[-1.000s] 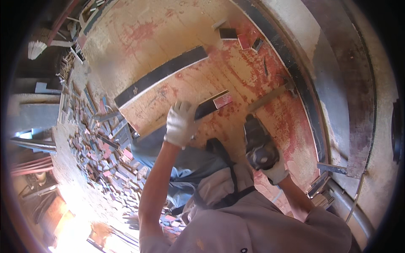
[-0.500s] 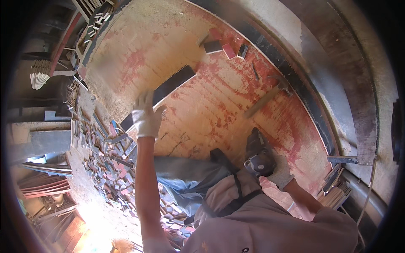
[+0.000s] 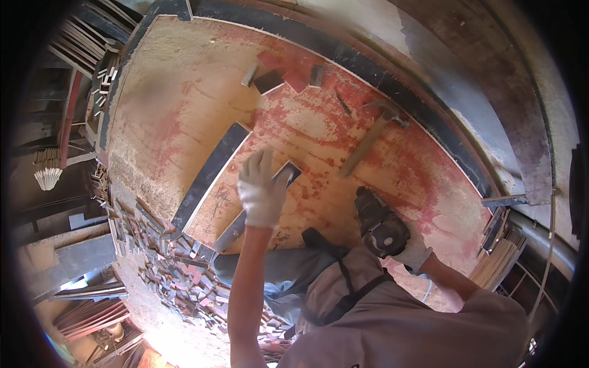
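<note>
Left hand (image 3: 262, 191), white-gloved, fingers spread open, palm down on the narrow dark-edged wood strip (image 3: 261, 205) that lies on the red-stained table (image 3: 184, 92); the strip's long axis runs from lower left to upper right, passing directly under this hand, its upper end just beyond my fingertips. Right hand (image 3: 414, 254), also gloved, closed around the handle of a dark angle grinder (image 3: 379, 222), resting on the table well to the right of the strip, so the left hand is the nearer. Hammer (image 3: 371, 138) lies farther up, apart from both.
</note>
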Demonstrator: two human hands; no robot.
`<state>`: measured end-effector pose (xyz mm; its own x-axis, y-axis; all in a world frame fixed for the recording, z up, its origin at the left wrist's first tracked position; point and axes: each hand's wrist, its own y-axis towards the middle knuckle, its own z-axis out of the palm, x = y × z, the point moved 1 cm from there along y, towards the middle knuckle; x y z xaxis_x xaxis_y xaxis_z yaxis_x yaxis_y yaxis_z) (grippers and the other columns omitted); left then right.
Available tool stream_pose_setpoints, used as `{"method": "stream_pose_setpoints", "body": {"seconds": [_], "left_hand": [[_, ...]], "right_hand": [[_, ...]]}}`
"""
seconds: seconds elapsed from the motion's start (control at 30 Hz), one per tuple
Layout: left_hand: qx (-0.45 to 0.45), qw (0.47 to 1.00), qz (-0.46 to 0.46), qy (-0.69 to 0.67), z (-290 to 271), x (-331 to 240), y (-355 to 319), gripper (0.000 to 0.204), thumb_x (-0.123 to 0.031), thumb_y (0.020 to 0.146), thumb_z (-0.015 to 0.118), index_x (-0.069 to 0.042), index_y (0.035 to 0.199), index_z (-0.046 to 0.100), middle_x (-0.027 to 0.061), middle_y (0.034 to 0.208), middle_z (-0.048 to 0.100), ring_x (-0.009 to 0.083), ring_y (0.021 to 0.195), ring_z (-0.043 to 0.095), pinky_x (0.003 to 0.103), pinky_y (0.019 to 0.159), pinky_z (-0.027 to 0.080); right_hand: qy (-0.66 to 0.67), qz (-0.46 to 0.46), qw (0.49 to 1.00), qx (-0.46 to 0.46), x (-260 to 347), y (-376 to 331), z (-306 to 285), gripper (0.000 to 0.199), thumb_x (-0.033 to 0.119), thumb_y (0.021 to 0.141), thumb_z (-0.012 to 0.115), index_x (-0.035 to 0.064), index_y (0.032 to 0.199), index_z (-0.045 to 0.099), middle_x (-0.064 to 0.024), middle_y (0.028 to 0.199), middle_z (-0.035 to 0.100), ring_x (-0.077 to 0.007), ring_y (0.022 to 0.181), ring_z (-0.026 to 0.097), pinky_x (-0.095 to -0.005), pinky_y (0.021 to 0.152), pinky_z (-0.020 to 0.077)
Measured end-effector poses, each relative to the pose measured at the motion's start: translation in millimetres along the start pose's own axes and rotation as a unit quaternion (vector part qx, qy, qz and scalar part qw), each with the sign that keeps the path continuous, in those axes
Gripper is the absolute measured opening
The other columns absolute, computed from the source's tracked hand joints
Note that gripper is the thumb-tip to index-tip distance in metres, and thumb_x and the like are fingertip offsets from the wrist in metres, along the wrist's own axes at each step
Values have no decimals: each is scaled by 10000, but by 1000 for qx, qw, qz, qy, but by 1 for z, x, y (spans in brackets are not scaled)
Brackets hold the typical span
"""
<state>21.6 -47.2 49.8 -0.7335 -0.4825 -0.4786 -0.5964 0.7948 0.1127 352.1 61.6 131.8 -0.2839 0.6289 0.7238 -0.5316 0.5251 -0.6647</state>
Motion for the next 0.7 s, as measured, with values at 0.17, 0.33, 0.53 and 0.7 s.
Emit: {"method": "stream_pose_setpoints", "body": {"seconds": [0.17,0.33,0.53,0.7], "left_hand": [[-67,995,71,17,64,-45,126,590,-305,845,857,-76,1349,652,140,1312,659,352,1259,601,514,1094,457],[-98,989,65,94,114,-53,181,468,-330,831,834,-110,1225,710,106,1149,706,345,1173,622,526,1133,408],[-150,975,155,-61,112,-55,158,326,-120,793,826,-99,1107,744,113,1047,736,368,1040,664,506,1016,510],[-56,986,85,-131,49,-40,35,472,-89,807,838,-83,1268,738,139,1112,746,374,1054,684,467,952,542]], "right_hand": [[-280,-55,957,55,-14,7,-23,847,362,788,917,25,1474,551,-201,1289,715,-304,1202,705,-407,995,572],[-276,12,958,78,-15,8,-19,922,388,769,928,30,1511,515,-216,1394,656,-313,1290,654,-432,1073,525],[-297,-92,942,123,-6,8,-16,891,346,803,893,29,1529,486,-164,1502,592,-270,1397,570,-419,1177,455],[-274,-158,941,122,-12,8,-19,796,237,859,844,26,1532,475,-148,1501,593,-253,1385,570,-410,1188,449]]}}
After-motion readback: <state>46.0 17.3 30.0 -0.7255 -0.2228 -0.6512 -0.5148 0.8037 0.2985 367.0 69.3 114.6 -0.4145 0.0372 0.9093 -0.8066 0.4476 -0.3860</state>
